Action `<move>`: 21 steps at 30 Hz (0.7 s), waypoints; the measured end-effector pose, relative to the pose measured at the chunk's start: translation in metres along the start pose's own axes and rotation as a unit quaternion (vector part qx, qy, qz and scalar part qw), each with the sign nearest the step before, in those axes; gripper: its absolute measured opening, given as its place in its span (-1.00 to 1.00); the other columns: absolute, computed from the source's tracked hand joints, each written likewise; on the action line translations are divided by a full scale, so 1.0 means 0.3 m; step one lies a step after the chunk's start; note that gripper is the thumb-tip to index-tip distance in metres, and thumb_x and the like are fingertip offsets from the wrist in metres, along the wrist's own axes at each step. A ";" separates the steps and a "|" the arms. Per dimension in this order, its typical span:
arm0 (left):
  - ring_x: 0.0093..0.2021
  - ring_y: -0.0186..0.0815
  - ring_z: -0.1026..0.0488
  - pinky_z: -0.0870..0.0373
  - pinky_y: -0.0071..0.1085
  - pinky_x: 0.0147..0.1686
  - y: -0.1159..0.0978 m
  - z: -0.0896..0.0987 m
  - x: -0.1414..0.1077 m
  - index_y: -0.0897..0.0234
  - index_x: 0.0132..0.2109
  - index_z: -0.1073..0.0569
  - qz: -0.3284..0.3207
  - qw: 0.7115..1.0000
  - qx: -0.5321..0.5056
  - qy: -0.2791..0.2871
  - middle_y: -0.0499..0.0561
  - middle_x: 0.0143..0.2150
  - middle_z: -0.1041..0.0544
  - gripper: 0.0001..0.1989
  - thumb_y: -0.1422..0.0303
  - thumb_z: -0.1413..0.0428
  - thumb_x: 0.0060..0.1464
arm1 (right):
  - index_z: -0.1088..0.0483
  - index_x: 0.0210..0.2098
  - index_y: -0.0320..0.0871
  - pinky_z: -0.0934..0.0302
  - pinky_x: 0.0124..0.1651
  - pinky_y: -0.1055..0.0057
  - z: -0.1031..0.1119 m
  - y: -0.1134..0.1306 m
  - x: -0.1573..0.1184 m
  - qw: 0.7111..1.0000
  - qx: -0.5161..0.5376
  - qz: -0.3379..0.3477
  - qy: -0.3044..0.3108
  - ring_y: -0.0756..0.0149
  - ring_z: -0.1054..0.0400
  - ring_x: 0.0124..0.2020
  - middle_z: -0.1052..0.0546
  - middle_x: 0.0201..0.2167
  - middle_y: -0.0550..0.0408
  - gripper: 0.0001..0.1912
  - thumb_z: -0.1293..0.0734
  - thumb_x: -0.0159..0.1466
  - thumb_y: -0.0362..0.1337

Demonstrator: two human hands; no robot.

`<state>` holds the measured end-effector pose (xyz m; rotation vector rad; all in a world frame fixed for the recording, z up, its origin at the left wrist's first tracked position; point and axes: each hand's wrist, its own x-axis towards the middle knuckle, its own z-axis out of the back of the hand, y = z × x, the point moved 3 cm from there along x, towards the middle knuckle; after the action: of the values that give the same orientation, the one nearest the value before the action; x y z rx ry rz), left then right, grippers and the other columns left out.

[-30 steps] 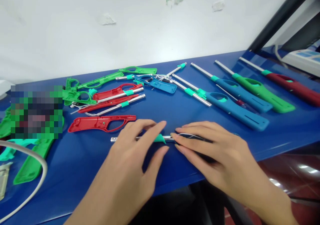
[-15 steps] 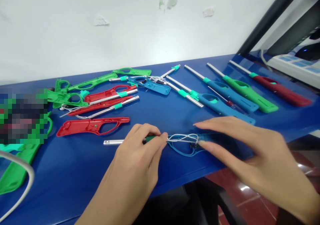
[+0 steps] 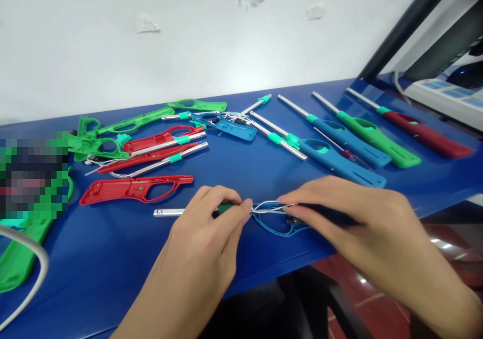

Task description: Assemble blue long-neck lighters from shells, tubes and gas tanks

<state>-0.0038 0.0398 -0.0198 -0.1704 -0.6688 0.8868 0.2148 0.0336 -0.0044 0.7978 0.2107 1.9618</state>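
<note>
White wires (image 3: 267, 209) pinched over a blue handle shell (image 3: 283, 235)

The left hand (image 3: 204, 228) grasps a metal tube (image 3: 168, 212) near its green collar (image 3: 225, 208); the end of the tube comes out at the left of the knuckles. The fingers of the right hand (image 3: 362, 218) are closed together on the white wires, between the two hands. The blue handle shell lies on the tabletop (image 3: 241, 170), its ring showing in this gap. Its rear part is dark and mostly covered by the right hand, so I cannot tell what is seated inside. Beyond the left hand lies a red half shell (image 3: 113, 190). Farther to the right, a blue lighter (image 3: 341, 164), a green lighter (image 3: 392, 145) and a dark red lighter (image 3: 433, 137) rest, with a screwdriver (image 3: 352, 157) near.
</note>
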 end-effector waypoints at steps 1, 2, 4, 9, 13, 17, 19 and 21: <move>-0.06 -0.45 -0.49 -0.39 -0.55 -0.07 0.000 0.001 -0.001 0.16 0.02 -0.53 -0.001 1.000 0.000 0.001 -0.13 -0.01 -0.53 -0.77 0.60 -0.16 0.37 | -0.57 -0.04 0.10 -0.48 -0.03 0.50 0.001 0.001 0.004 1.000 -0.003 0.000 0.003 0.43 -0.62 -0.12 -0.70 -0.12 0.38 -0.87 -0.40 0.48 -0.27; -0.06 -0.45 -0.49 -0.40 -0.55 -0.06 0.001 0.002 -0.002 0.16 0.02 -0.52 -0.001 1.000 0.000 0.004 -0.13 -0.01 -0.52 -0.76 0.61 -0.17 0.37 | -0.57 -0.03 0.11 -0.49 -0.04 0.48 0.001 0.003 0.007 1.000 -0.005 0.000 0.007 0.41 -0.62 -0.13 -0.70 -0.12 0.37 -0.86 -0.40 0.48 -0.27; -0.06 -0.44 -0.49 -0.40 -0.55 -0.07 0.001 0.004 -0.003 0.16 0.03 -0.52 -0.003 1.000 -0.002 0.002 -0.12 -0.01 -0.52 -0.74 0.63 -0.17 0.36 | -0.55 -0.03 0.11 -0.50 -0.05 0.45 0.000 0.005 0.012 1.000 -0.006 0.002 0.014 0.37 -0.63 -0.13 -0.70 -0.12 0.35 -0.86 -0.39 0.48 -0.27; -0.08 -0.43 -0.48 -0.39 -0.52 -0.09 0.000 0.003 -0.005 0.20 0.01 -0.53 -0.008 1.000 -0.011 0.001 -0.10 -0.03 -0.53 -0.75 0.64 -0.16 0.35 | -0.52 -0.01 0.14 -0.49 -0.09 0.40 -0.007 0.003 0.006 0.999 -0.005 -0.017 0.046 0.31 -0.61 -0.11 -0.67 -0.06 0.31 -0.82 -0.34 0.50 -0.29; -0.10 -0.43 -0.48 -0.38 -0.53 -0.09 0.000 -0.001 0.001 0.24 -0.01 -0.55 -0.016 1.000 -0.007 -0.012 -0.09 -0.04 -0.53 -0.76 0.65 -0.17 0.33 | -0.50 -0.01 0.17 -0.45 -0.07 0.39 -0.010 -0.004 0.000 0.997 0.019 -0.044 0.054 0.32 -0.59 -0.09 -0.65 -0.05 0.30 -0.82 -0.31 0.52 -0.27; -0.10 -0.44 -0.48 -0.37 -0.53 -0.08 0.000 -0.006 0.002 0.25 -0.01 -0.56 -0.016 1.000 -0.012 -0.016 -0.10 -0.05 -0.53 -0.77 0.65 -0.18 0.33 | -0.48 -0.06 0.17 -0.38 -0.03 0.43 -0.011 -0.005 0.000 0.994 0.052 -0.069 0.059 0.41 -0.56 -0.10 -0.63 -0.08 0.37 -0.85 -0.32 0.51 -0.28; -0.09 -0.45 -0.48 -0.36 -0.54 -0.07 0.000 -0.007 0.001 0.23 -0.01 -0.55 -0.016 1.000 -0.011 -0.016 -0.11 -0.04 -0.53 -0.76 0.64 -0.18 0.33 | -0.48 -0.09 0.14 -0.35 -0.02 0.46 -0.011 0.000 -0.001 0.995 0.059 -0.068 0.049 0.44 -0.54 -0.12 -0.63 -0.10 0.38 -0.84 -0.31 0.52 -0.30; -0.08 -0.46 -0.49 -0.36 -0.55 -0.06 0.000 -0.006 0.000 0.21 0.01 -0.54 -0.015 1.000 -0.008 -0.016 -0.13 -0.03 -0.52 -0.75 0.64 -0.19 0.33 | -0.48 -0.12 0.11 -0.34 -0.04 0.49 -0.013 0.006 -0.004 0.995 0.065 -0.067 0.038 0.47 -0.53 -0.13 -0.63 -0.13 0.37 -0.83 -0.29 0.52 -0.32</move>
<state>-0.0029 0.0402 -0.0211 -0.1605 -0.7070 0.8577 0.2116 0.0323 -0.0070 0.7726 0.4315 1.8665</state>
